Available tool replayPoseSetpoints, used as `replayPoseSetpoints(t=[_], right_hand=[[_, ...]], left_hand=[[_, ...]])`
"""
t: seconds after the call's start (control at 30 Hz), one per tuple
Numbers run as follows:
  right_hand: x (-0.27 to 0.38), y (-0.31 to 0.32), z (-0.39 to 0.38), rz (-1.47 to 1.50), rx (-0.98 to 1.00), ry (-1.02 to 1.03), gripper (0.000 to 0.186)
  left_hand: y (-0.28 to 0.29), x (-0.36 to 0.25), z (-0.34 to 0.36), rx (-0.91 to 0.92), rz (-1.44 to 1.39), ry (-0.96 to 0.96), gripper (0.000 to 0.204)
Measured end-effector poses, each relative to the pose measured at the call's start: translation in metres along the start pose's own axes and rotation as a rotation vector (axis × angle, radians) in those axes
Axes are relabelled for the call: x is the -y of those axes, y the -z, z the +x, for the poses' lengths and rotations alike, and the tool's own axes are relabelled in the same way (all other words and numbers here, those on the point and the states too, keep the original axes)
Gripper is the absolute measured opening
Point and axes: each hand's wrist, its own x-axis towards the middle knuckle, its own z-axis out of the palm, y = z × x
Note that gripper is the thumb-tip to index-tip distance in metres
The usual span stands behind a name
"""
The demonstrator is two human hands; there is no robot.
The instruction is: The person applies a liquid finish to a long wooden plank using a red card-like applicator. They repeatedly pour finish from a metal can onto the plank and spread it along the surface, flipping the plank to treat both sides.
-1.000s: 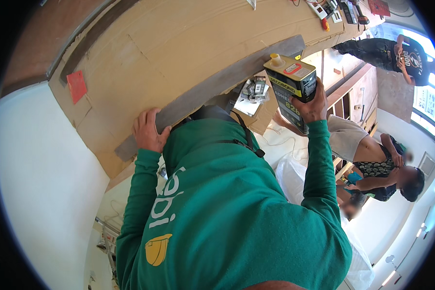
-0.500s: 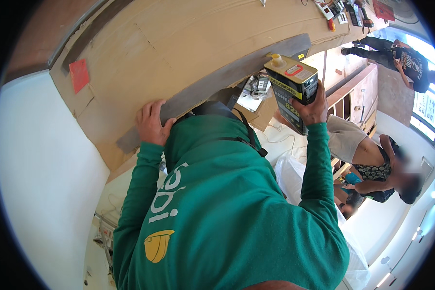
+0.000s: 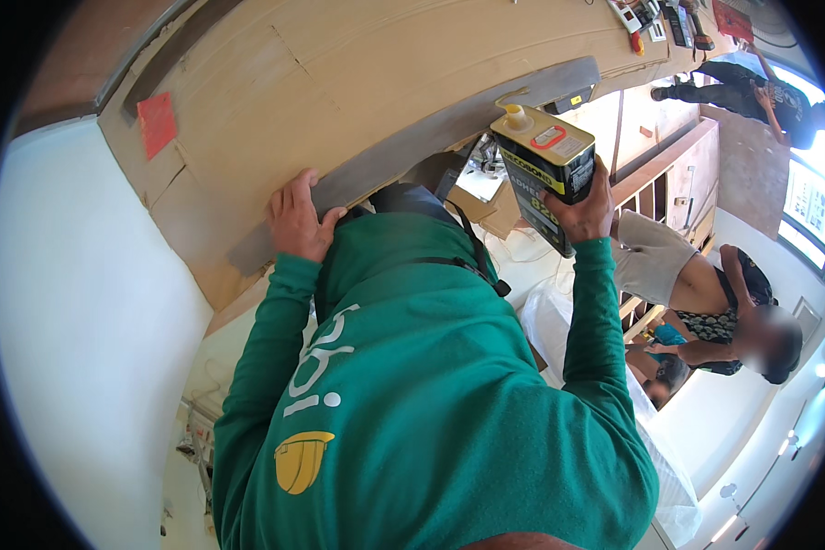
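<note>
My right hand [image 3: 585,209] grips a black and yellow rectangular metal can [image 3: 545,147], tilted beside a long grey strip [image 3: 449,105] along the edge of the cardboard-covered bench. A yellowish trail of what looks like liquid [image 3: 513,94] shows on the strip just beyond the can's pale spout [image 3: 515,118]. My left hand [image 3: 299,223] rests on the lower left part of the strip and the cardboard edge, fingers apart, holding nothing.
Cardboard [image 3: 275,92] covers the bench, with a red sheet [image 3: 156,124] at left and tools [image 3: 669,27] far right. An open box [image 3: 481,206] sits below. Co-workers stand near the window [image 3: 784,110] and at right [image 3: 669,266]; another [image 3: 660,367] is lower down. A white wall [image 3: 73,302] is left.
The can has shifted slightly left with my right hand, and the yellowish trail by its spout has appeared and grown. My left hand sits higher in view. The co-worker by the window has shifted.
</note>
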Motion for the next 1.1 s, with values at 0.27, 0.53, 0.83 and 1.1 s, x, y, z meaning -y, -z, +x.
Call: replayPoseSetpoints(t=[0.27, 0.53, 0.83, 1.1], right_hand=[[0.015, -0.008, -0.021, 0.093, 0.044, -0.065, 0.099], [0.039, -0.017, -0.04, 0.027, 0.031, -0.013, 0.099], [0.055, -0.03, -0.057, 0.035, 0.026, 0.008, 0.097], [0.068, -0.044, -0.07, -0.001, 0.005, 0.021, 0.099]], left_hand=[[-0.002, 0.005, 0.001, -0.003, 0.008, -0.019, 0.082], [-0.002, 0.006, 0.0, -0.018, 0.007, -0.044, 0.082], [-0.005, 0.012, 0.0, -0.049, -0.031, -0.081, 0.082], [-0.006, 0.019, 0.001, -0.049, -0.077, -0.089, 0.075]])
